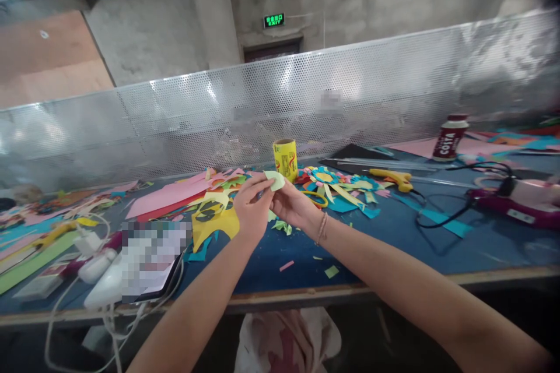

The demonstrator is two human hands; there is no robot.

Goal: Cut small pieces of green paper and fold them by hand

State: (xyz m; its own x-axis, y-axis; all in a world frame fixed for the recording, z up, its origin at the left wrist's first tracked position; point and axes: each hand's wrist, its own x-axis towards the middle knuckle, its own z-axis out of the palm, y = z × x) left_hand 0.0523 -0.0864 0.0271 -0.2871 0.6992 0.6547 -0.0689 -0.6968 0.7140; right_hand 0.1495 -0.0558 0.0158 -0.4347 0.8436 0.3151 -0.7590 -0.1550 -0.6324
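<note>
A person pinches a piece of green paper [275, 180] in both hands over a crowded blue surface [262, 278].

Fingertips of the left hand [254, 203] and right hand [294, 203] press together on the paper, raised off the surface about midway along its length, in front of a yellow roll [286, 159] standing toward the far edge. A paper flower [324, 176] lies right of the roll; a yellow sheet [219, 226] lies by the left wrist. A light, even pinch should serve best, sparing thin stock from crumpling. The paper's free edge points upward, toward the far edge; it shows no clear long axis from here.
</note>
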